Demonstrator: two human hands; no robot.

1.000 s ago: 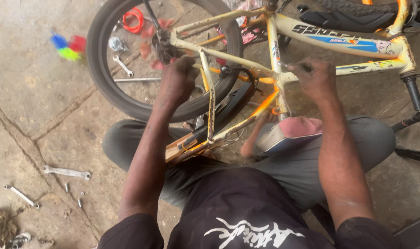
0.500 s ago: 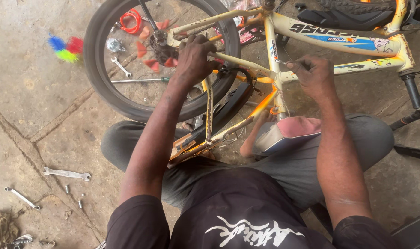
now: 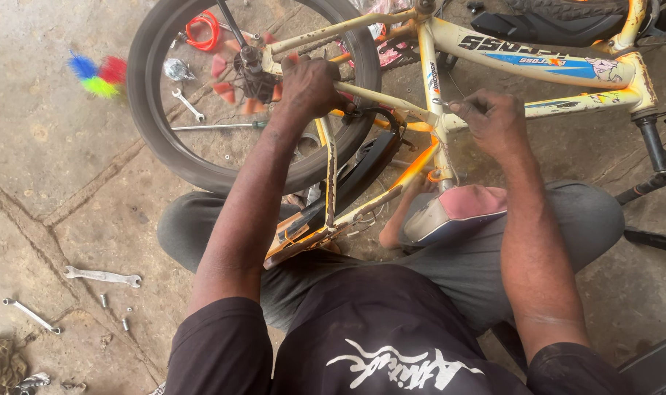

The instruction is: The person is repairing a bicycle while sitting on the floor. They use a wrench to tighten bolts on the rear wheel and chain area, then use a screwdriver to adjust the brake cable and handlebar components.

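A yellow bicycle frame lies upside down across my lap on the concrete floor. Its rear wheel has a black tyre and looks blurred, as if spinning. My left hand grips the yellow chainstay tube beside the wheel hub. My right hand pinches a small metal tool at the frame joint near the seat tube. A pink and grey saddle rests against my right thigh. A black chain guard runs under the frame.
A flat spanner and a box wrench lie on the floor at left with loose bolts. Inside the wheel lie a small spanner, a rod and a red ring. A multicoloured tassel lies far left.
My left hand has moved up from the lower frame tubes to the chainstay by the hub. My right hand stays at the frame joint. The view has shifted slightly.
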